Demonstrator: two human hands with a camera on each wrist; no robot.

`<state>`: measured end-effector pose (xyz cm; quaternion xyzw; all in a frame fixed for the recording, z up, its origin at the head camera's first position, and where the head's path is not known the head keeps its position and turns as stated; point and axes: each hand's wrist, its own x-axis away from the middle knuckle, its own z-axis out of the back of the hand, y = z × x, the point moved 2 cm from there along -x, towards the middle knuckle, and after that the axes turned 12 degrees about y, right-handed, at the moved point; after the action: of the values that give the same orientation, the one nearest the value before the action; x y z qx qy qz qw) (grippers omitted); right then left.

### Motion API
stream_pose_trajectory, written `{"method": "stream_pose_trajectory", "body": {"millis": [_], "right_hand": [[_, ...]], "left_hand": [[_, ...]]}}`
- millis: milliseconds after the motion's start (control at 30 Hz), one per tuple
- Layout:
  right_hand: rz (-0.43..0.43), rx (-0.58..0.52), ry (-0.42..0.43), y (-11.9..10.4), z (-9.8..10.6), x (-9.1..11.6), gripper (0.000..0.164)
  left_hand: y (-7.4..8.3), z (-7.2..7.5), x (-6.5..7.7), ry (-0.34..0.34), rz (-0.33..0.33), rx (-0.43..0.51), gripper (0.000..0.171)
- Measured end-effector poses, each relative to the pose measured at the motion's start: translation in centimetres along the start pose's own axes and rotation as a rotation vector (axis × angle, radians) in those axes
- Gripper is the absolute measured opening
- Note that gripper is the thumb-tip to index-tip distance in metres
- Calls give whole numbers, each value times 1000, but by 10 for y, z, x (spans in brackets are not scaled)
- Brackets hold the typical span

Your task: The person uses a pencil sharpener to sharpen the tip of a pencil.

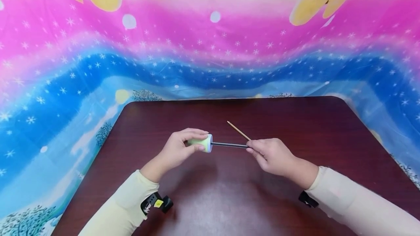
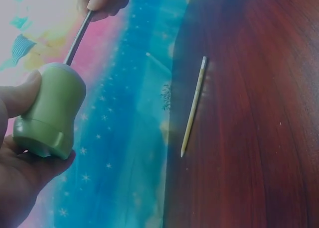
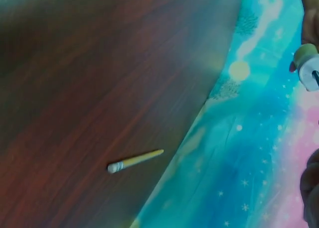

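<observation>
Thumb and fingers of my left hand (image 1: 177, 148) grip a small green pencil sharpener (image 2: 52, 108), held sideways above the table. A dark pencil (image 1: 229, 144) runs straight into the hole in the sharpener's pale end face (image 3: 310, 72), so its tip is hidden. Its other end is pinched between the thumb and fingers of my right hand (image 1: 273, 156). A yellow pencil (image 2: 194, 106) lies on the table beyond the hands, partly covered by the right hand in the head view. The right wrist view shows its pale eraser end (image 3: 115, 167).
The dark red-brown table (image 1: 295, 119) has rounded far corners. A pink and blue patterned cloth (image 1: 210, 54) hangs behind it and along both sides. Small black devices sit at the left wrist (image 1: 155, 202) and the right wrist (image 1: 308, 199).
</observation>
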<state>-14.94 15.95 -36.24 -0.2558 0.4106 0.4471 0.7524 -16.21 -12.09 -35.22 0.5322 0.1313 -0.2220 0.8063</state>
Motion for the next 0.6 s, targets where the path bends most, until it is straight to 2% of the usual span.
{"method": "stream_pose_trajectory", "body": {"millis": [133,233,367,433,467,500,567,600], "right_hand": [[-303,-181,-123,-3,5,-2,12],[-617,-329,-263,-1,8,-5,6],[-1098,-758,-420,5,11,-6,17],[-1277,-974,-459,8,12,-5,20],[-1350,-1067,-482,9,13,-4,20],[-1388,-1123,-503,10,13,-4,21],[-1422,-1163,-541,11,14,-4,20],[-1417,-1142,-555,12,14,-4,20]], "left_hand": [[2,-2,0,26,-135,-10,33],[5,-3,0,41,-275,-44,33],[7,-6,0,65,-490,-97,31],[8,-7,1,79,-591,-105,32],[9,-7,1,87,-630,-105,32],[9,-7,2,93,-660,-104,33],[10,-7,2,99,-686,-104,33],[10,-7,3,99,-676,-107,33]]}}
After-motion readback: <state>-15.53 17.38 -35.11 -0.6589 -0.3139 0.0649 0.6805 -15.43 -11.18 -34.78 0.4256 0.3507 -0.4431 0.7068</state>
